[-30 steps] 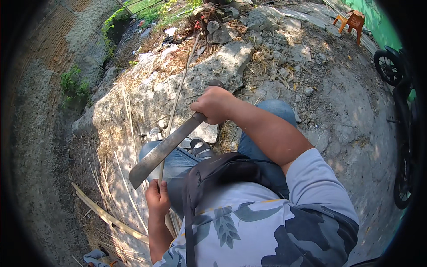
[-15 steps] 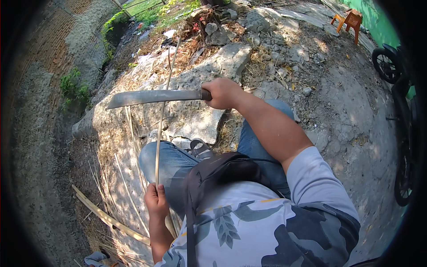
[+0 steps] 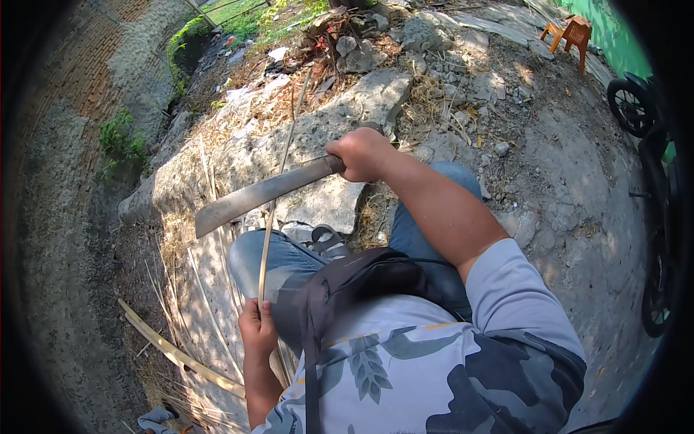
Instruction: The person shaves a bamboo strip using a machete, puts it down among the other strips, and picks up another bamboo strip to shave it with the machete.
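My right hand (image 3: 358, 154) is closed around the dark handle of a machete (image 3: 242, 206). Its broad grey blade slants down to the left and crosses a long, thin bamboo strip (image 3: 264, 264). Low down, my left hand (image 3: 258, 322) pinches that strip between thumb and fingers. From there the strip runs up past my knee, under the blade, toward the rubble. Whether the edge touches the strip I cannot tell. More pale bamboo strips (image 3: 213, 318) lie on the ground to the left, beside a thicker split length (image 3: 177, 354).
A broken concrete slab (image 3: 376, 98) lies ahead, with stones and dry litter around it. A rough brick wall (image 3: 79, 94) rises at the left. Two-wheeler parts, including a black wheel (image 3: 630, 107), stand at the right, and an orange plastic chair (image 3: 576, 34) farther back.
The machete blade has tilted, its tip swinging down and slightly right along the strip toward my left hand. The strip's far end has shifted a little right. My left hand has barely moved.
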Motion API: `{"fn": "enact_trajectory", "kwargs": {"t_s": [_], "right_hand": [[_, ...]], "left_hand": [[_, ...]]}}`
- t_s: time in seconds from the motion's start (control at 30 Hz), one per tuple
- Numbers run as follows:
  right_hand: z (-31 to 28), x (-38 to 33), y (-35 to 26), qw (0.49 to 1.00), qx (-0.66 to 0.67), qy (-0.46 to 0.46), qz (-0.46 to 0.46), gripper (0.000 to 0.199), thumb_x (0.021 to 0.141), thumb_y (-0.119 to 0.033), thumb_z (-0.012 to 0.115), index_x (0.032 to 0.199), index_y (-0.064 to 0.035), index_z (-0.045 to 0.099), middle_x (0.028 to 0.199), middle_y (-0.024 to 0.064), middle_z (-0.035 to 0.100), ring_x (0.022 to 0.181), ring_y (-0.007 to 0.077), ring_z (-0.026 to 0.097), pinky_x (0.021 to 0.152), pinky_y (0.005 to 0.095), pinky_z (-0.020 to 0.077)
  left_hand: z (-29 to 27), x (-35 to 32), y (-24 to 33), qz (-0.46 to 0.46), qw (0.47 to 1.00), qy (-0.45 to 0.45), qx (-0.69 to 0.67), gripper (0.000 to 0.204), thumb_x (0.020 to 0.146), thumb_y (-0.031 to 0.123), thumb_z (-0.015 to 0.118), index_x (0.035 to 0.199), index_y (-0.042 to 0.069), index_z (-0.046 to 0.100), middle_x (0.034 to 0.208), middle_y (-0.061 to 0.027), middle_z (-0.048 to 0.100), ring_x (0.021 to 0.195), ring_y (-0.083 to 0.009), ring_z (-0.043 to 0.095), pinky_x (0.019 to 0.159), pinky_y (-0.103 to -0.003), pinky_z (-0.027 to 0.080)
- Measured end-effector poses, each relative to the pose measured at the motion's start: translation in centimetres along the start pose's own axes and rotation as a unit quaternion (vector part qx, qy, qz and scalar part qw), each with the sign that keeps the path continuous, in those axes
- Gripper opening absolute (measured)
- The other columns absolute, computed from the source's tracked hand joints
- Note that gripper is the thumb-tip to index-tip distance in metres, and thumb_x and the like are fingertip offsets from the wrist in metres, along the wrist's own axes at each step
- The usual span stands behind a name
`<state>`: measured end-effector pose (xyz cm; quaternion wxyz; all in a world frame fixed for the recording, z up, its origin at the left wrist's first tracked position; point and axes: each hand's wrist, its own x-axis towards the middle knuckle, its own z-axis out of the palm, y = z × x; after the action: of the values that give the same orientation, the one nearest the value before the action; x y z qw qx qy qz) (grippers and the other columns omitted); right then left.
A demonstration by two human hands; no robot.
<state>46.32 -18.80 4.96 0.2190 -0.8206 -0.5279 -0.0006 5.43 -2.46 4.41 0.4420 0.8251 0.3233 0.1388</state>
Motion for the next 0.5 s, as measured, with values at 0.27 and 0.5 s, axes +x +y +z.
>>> {"fn": "enact_trajectory", "kwargs": {"t_s": [0.27, 0.5], "right_hand": [[0.8, 0.1, 3.1, 0.982, 0.099, 0.023, 0.159, 0.027, 0.082, -0.031, 0.074, 0.102, -0.0141, 0.07, 0.092, 0.0158, 0.073, 0.092, 0.0379, 0.07, 0.081, 0.0496, 0.0553], [0.6, 0.1, 0.6, 0.991, 0.069, -0.032, 0.107, 0.026, 0.078, -0.024, 0.07, 0.103, -0.0147, 0.071, 0.099, 0.0121, 0.074, 0.096, 0.0344, 0.071, 0.083, 0.0498, 0.0563]], "left_hand": [[0.4, -0.1, 0.3, 0.008, 1.0, -0.003, 0.009, 0.037, 0.106, 0.034, 0.06, 0.093, -0.001, 0.06, 0.07, 0.0014, 0.052, 0.065, -0.0063, 0.044, 0.057, -0.026, 0.038], [0.9, 0.0, -0.5, 0.013, 1.0, -0.003, 0.023, 0.036, 0.106, 0.033, 0.061, 0.093, -0.001, 0.06, 0.07, 0.0017, 0.052, 0.065, -0.0054, 0.043, 0.057, -0.025, 0.038]]}}
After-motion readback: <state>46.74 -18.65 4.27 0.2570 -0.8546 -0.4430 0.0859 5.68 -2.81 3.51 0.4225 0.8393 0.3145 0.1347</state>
